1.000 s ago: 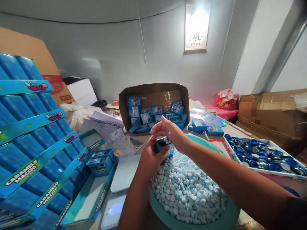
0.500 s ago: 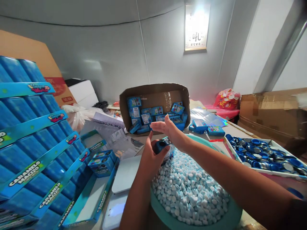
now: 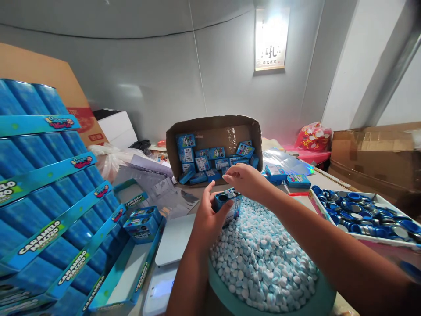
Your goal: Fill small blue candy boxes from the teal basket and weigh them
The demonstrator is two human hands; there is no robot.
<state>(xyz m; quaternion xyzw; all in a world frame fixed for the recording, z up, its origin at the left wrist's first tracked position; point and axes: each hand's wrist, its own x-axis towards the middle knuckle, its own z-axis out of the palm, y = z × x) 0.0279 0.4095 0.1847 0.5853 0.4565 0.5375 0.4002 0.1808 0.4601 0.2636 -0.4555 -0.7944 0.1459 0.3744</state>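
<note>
My left hand (image 3: 210,215) is wrapped round a small blue candy tin (image 3: 236,207) with a dark round opening on top. White candies show at the tin's upper edge. Just above the tin is my right hand (image 3: 246,177), its fingers curled together; whatever they may hold is hidden. Under both hands lies a heap of white and pale blue candies (image 3: 269,259) in a teal basin (image 3: 230,293). The tin is over the basin's left back part.
Left of the basin sits a white scale (image 3: 174,241), beside an open display box (image 3: 123,276) and stacked blue display boxes (image 3: 42,237). Behind is a cardboard box (image 3: 213,127) of tins. Two or more tins (image 3: 297,181) and a tray of blue lids (image 3: 362,215) lie right.
My right hand's stretched fingers have curled together, and the hand stays above the tin. My left hand keeps its hold on the tin. The view has shifted slightly.
</note>
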